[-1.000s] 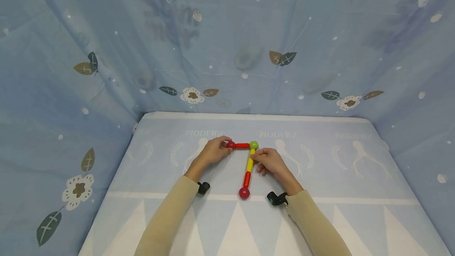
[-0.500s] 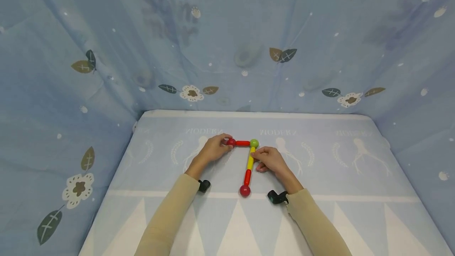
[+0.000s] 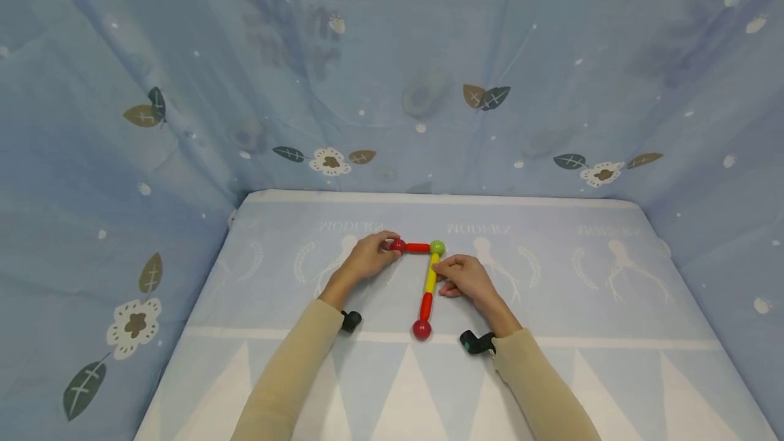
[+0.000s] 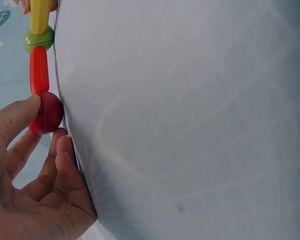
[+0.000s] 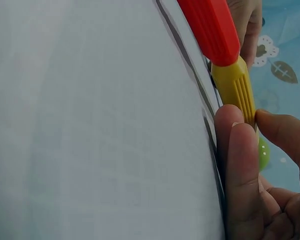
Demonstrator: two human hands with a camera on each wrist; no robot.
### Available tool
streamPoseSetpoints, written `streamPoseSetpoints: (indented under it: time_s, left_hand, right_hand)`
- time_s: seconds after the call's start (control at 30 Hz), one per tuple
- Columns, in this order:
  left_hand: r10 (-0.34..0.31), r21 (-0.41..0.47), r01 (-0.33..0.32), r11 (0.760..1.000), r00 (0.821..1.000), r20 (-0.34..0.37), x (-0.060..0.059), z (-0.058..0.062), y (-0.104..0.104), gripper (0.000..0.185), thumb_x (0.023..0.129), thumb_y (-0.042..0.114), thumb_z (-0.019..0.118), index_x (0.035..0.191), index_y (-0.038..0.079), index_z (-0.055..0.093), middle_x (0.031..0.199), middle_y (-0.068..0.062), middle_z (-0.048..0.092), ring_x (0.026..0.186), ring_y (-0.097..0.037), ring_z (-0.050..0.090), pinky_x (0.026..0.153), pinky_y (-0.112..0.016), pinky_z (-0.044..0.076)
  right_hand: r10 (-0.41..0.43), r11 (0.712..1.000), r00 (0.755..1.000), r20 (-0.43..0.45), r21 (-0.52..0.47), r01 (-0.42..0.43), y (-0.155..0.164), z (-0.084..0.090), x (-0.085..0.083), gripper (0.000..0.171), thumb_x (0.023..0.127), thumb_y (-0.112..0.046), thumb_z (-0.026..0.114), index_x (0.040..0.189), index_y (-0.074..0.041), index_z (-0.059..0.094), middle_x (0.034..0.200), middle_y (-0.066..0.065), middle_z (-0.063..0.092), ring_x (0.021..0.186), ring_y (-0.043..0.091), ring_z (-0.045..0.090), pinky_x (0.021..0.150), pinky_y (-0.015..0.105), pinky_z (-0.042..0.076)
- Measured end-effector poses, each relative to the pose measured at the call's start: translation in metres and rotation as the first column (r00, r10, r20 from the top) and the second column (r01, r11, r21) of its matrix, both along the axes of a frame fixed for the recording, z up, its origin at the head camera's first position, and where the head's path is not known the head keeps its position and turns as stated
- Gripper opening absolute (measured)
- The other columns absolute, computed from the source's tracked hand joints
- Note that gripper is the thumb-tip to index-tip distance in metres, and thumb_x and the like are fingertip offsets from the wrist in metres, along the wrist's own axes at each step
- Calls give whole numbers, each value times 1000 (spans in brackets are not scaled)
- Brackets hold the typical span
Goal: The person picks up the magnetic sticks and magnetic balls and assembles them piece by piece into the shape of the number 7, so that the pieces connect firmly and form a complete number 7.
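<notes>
My left hand (image 3: 368,256) pinches a dark red ball (image 4: 47,114) between thumb and fingers. From that ball a short red rod (image 3: 418,248) runs right to a green ball (image 3: 437,248). A yellow rod (image 3: 431,282) leads from the green ball toward the near side, meeting a second red rod (image 3: 426,306) that ends in another red ball (image 3: 421,329). Thumb and fingers of my right hand (image 3: 467,275) pinch the yellow rod near its green-ball end. In the right wrist view, the yellow rod (image 5: 235,87) shows ridges, and my fingers partly hide the green ball (image 5: 263,154).
The pieces lie on a table (image 3: 551,305) covered with a pale blue and white patterned cloth. Blue printed fabric (image 3: 392,87) hangs behind it and at both sides. A black wrist camera (image 3: 478,341) sits below my right hand.
Both hands keep their grips on the red ball and the yellow rod. Only a slight shift of the whole head view shows.
</notes>
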State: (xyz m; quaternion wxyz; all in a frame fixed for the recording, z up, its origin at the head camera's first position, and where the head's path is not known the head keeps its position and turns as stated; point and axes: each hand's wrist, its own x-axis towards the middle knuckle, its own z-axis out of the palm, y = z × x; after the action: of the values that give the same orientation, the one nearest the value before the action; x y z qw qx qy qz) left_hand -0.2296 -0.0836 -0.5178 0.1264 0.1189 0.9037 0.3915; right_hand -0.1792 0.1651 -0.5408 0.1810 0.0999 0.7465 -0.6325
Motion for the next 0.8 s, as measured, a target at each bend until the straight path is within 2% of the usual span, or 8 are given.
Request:
streamPoseSetpoints:
  time_s: [0.33, 0.5, 0.63, 0.8]
  left_hand:
    - [6, -1, -6, 1000, 1000, 6, 0, 3, -1, 40, 94, 22, 71, 133, 16, 62, 110, -7, 66, 94, -21, 61, 83, -39, 51]
    - [14, -2, -14, 1000, 1000, 19, 1, 6, -2, 48, 94, 25, 71, 138, 12, 58, 113, -9, 66, 99, -23, 62, 86, -41, 51]
    - [47, 7, -47, 999, 999, 26, 10, 16, -6, 52, 94, 26, 72, 140, 9, 54, 119, -11, 64, 107, -27, 62, 89, -43, 51]
    - [58, 34, -57, 998, 998, -22, 24, 32, -14, 50, 93, 29, 73, 137, 8, 58, 121, -11, 63, 110, -28, 61, 88, -44, 52]
  right_hand:
    - [-3, 1000, 1000, -4, -4, 3, -3, 1, -1, 37, 90, -30, 77, 108, 1, 65, 88, 11, 72, 58, 21, 68, 55, 29, 56]
    - [3, 1000, 1000, 12, -27, -3, 1, 4, -2, 37, 93, -29, 73, 112, 1, 64, 92, 14, 70, 61, 23, 69, 56, 31, 56]
    - [3, 1000, 1000, -13, -23, -4, 9, 11, 4, 37, 97, -30, 68, 117, 1, 62, 96, 16, 70, 62, 25, 68, 57, 33, 56]
    - [-4, 1000, 996, -89, 17, 5, 19, 30, 15, 40, 99, -33, 64, 120, 1, 61, 100, 18, 70, 67, 25, 66, 61, 35, 57]
